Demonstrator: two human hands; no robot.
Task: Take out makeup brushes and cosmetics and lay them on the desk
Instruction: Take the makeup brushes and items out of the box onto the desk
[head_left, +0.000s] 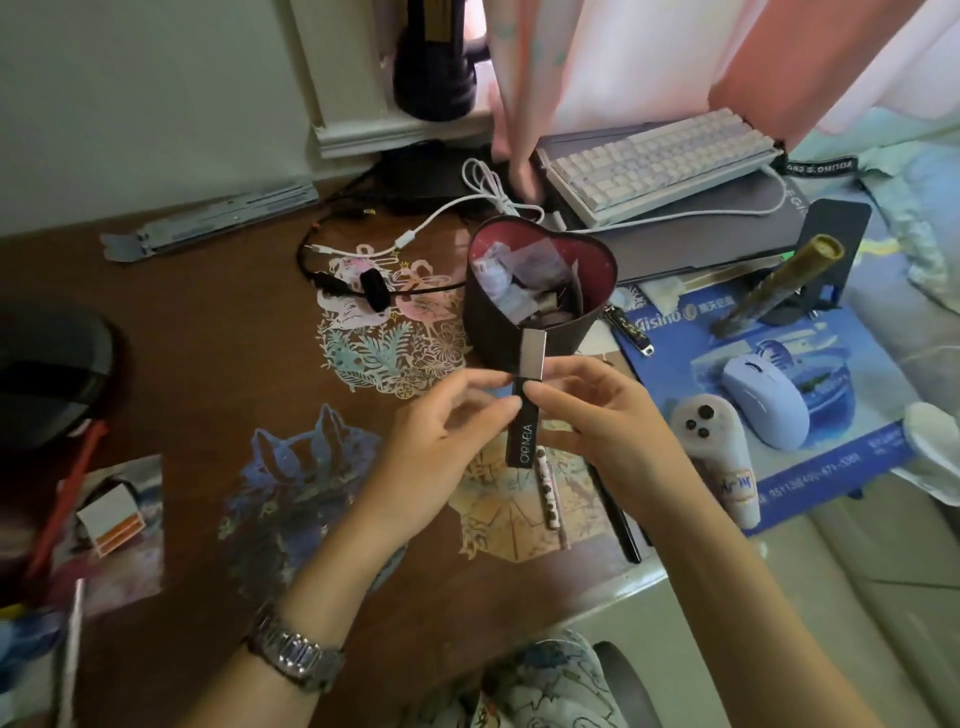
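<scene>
Just before the heart-shaped box (540, 306), both hands' fingers (506, 408) pinch a black cosmetic stick (525, 415) above two pens (550, 493).

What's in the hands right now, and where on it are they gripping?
Both hands hold one slim black cosmetic tube with a silver cap. The left hand and right hand pinch its middle, just below the cap, from opposite sides.

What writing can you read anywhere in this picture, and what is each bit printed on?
"CARMELA", roughly, letters thin and partly unclear: on the black cosmetic tube held between the left hand and right hand.
"Gisino": on the blue mouse pad; the characters beside it and the phone number along its lower edge are too blurred.
Strap by the keyboard: lettering upside down, unreadable.
</scene>
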